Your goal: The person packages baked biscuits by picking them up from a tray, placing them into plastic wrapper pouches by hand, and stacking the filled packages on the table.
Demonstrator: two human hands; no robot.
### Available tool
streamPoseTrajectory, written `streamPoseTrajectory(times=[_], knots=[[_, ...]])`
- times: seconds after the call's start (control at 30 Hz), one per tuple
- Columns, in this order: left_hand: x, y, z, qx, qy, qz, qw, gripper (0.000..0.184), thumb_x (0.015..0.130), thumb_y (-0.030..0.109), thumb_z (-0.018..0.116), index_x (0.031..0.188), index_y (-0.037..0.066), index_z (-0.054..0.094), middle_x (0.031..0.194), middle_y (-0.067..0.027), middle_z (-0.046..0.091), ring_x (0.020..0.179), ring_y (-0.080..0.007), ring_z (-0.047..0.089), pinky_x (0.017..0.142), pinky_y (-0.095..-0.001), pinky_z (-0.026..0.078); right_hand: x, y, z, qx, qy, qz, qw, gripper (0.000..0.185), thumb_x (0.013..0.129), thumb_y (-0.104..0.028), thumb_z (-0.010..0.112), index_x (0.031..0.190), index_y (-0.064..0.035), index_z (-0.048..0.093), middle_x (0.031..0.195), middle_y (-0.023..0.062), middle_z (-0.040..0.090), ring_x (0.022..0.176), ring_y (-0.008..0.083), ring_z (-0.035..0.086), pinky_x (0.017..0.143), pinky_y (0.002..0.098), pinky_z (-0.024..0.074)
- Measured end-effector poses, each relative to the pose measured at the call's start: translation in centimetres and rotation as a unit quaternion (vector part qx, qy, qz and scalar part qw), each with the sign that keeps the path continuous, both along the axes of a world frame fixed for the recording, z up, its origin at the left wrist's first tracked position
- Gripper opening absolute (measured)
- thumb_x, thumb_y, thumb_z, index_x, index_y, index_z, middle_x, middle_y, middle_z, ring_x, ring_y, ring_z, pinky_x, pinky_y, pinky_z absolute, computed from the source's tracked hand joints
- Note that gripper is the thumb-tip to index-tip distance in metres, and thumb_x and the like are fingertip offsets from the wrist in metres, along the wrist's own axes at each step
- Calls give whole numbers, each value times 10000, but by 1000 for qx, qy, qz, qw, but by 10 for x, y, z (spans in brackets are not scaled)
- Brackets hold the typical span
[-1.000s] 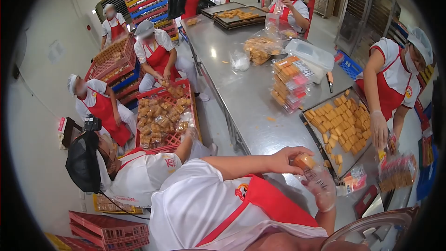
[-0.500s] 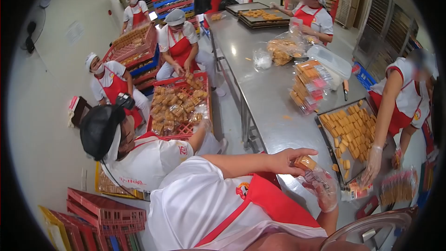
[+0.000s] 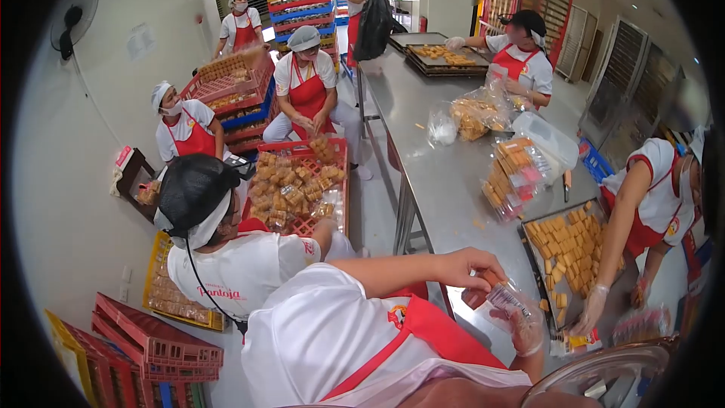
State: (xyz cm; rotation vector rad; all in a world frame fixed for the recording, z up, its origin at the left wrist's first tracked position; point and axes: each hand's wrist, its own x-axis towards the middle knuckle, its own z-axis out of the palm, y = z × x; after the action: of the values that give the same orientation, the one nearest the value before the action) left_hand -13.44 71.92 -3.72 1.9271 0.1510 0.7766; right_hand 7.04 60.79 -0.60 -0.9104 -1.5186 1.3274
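As left hand (image 3: 479, 268) is curling previously extended fingers onto wrapped pack (image 3: 508, 300), right hand (image 3: 526, 331) is grasping it; handling apparently continuing.

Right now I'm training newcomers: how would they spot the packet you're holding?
Find the long metal table. At its near end, look between the wearer's left hand and gloved right hand. That printed packet is held, unlike the packets piled on the table.

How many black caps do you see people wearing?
2: one black cap in the left foreground, and another black cap beyond the right edge of the steel table, toward its far end. The camera wearer's own head is out of view.
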Motion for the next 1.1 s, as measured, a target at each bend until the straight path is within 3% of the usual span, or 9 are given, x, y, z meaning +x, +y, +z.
streamPoseTrajectory(times=[0.17,0.23,0.37,0.47,0.63,0.67,0.73,0.83,1.1], knots=[[-45,34,8,-75,44,11,996,234,794,131,607,1011,44,588,990,-61,600,923,-144,549,810,-274,435,-19,20,1,-55,14,13,998,609,843,-400,507,1195,86,401,1082,179,521,965,251,549,763,355,496],[-80,51,25,-122,40,177,976,225,802,134,597,1010,48,590,996,-32,607,929,-125,548,832,-266,430,-26,29,2,-69,15,17,997,628,834,-417,517,1195,83,401,1075,174,526,964,253,550,757,354,498],[-160,121,40,-70,-328,448,829,286,835,135,559,1097,61,471,711,-6,529,669,-100,528,665,-246,447,-41,42,4,-84,22,11,996,652,818,-441,532,1192,78,406,1061,165,535,960,252,553,748,352,499],[-225,148,57,-157,-535,430,710,243,862,169,512,1074,54,479,670,-2,507,580,-89,494,652,-246,435,-49,45,5,-104,15,0,994,651,819,-445,528,1187,78,411,1076,161,530,969,247,547,746,349,498],[-145,124,38,-121,-164,272,940,335,790,148,590,1100,55,505,860,-59,581,816,-152,566,783,-293,438,-53,52,-2,-93,-47,9,994,611,843,-417,497,1196,74,406,1128,148,507,994,239,531,764,325,487],[-120,102,43,52,-7,251,967,417,755,169,634,1133,58,498,948,-53,581,901,-162,561,833,-300,424,-51,56,0,-101,-60,27,993,600,849,-407,489,1201,71,402,1138,145,502,1001,237,526,772,320,481],[-74,76,26,135,86,83,984,418,754,204,645,1120,59,504,1017,-49,572,945,-173,544,840,-311,426,-49,59,3,-107,-50,49,992,578,857,-392,477,1209,60,401,1151,143,496,1017,232,516,790,313,468],[-33,57,4,-131,164,-9,978,414,766,239,641,1110,55,504,1066,-58,553,976,-164,525,840,-314,425,-33,55,7,-87,-38,32,995,495,890,-341,425,1213,33,410,1150,140,501,1014,232,514,808,326,457],[32,26,-49,-171,112,11,979,397,724,91,680,1067,44,485,1003,-50,535,935,-148,523,817,-292,431,37,11,-36,-149,-102,-69,981,449,884,-353,426,1225,-62,451,1094,128,538,913,200,567,772,308,469]])
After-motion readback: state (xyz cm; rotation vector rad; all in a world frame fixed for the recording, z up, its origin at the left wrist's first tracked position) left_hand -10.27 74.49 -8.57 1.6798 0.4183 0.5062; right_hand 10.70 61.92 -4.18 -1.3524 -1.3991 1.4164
